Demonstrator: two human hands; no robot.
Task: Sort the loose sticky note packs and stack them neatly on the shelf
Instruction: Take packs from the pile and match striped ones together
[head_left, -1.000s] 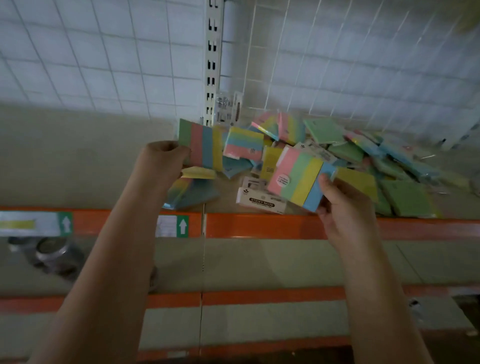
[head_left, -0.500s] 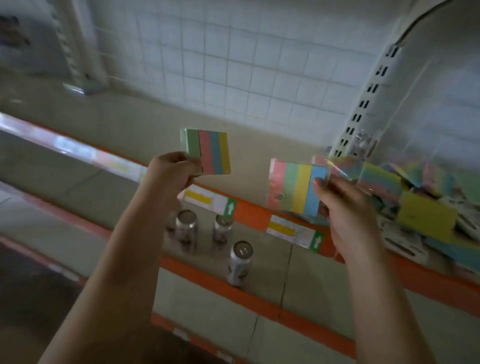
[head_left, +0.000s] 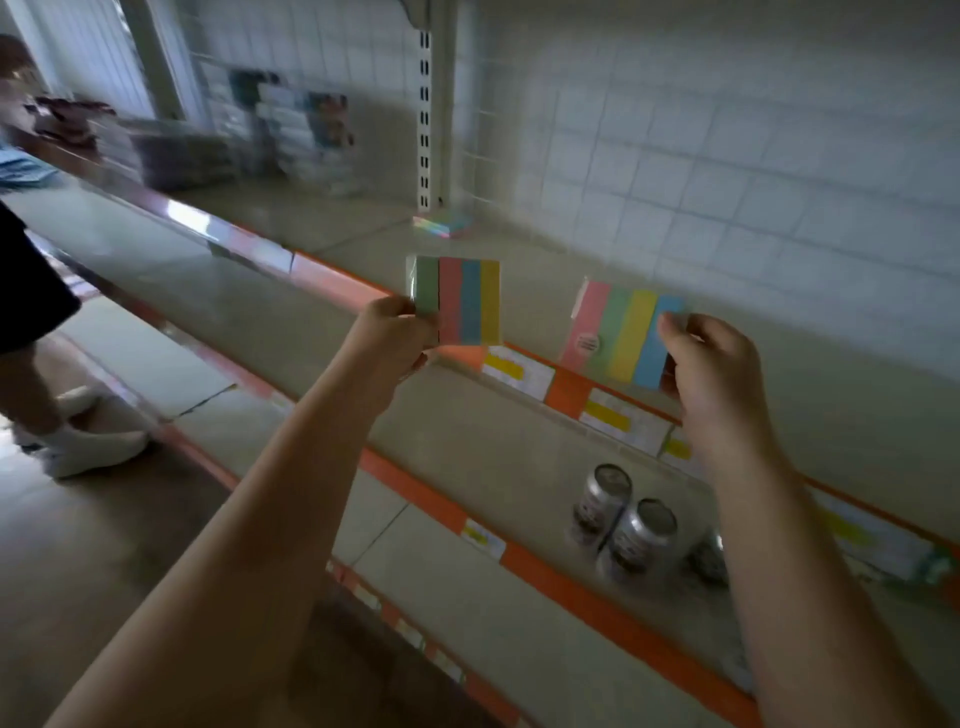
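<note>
My left hand (head_left: 392, 330) pinches the lower left corner of a sticky note pack (head_left: 460, 301) striped green, red, blue and yellow, held upright above the shelf edge. My right hand (head_left: 706, 364) grips a second wrapped pack (head_left: 621, 332) striped pink, green, yellow and blue by its right side. Both packs hang in the air over the beige shelf (head_left: 545, 270). A small pile of pastel packs (head_left: 441, 224) lies far back on the shelf by the white slotted upright (head_left: 425, 119). The loose heap is out of view.
An orange shelf lip with price labels (head_left: 519, 371) runs diagonally under the packs. Three metal cans (head_left: 641, 540) stand on the lower shelf. Blurred boxed goods (head_left: 306, 135) sit far left on the shelf. A person's leg and white shoe (head_left: 88, 447) stand on the floor at left.
The view has swung left, away from the loose heap, which has dropped out of sight. Both hands carried their packs leftward along the shelf; a small pile by the upright came into view.
</note>
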